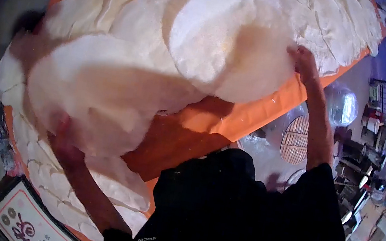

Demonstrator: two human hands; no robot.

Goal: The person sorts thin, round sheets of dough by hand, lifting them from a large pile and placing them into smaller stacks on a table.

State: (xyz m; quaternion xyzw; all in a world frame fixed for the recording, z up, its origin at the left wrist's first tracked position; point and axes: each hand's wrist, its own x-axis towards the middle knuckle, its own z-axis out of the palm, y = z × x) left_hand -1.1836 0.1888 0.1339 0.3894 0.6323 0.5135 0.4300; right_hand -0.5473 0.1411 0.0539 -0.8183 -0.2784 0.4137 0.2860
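Large, thin, round sheets of pale dough or flatbread lie overlapping across an orange cloth point(249, 111). My right hand point(305, 63) is closed on the right edge of one round flatbread point(205, 40), at the far side of the cloth. A second large flatbread point(103, 89), blurred by motion, spreads on the left, overlapping the first in this view. At its near left edge is my left hand point(68, 139), its fingers gripping the rim and partly smeared. Shadows fall over both sheets.
More flatbreads point(327, 26) overlap at the far right and along the near left point(88, 189). A framed sign point(33, 219) with writing stands at lower left. A slatted round stool point(296, 138), a clear plastic-wrapped object point(342, 105) and cluttered shelves point(376, 115) are on the right. A dark, blurred shape point(29, 29) shows at upper left.
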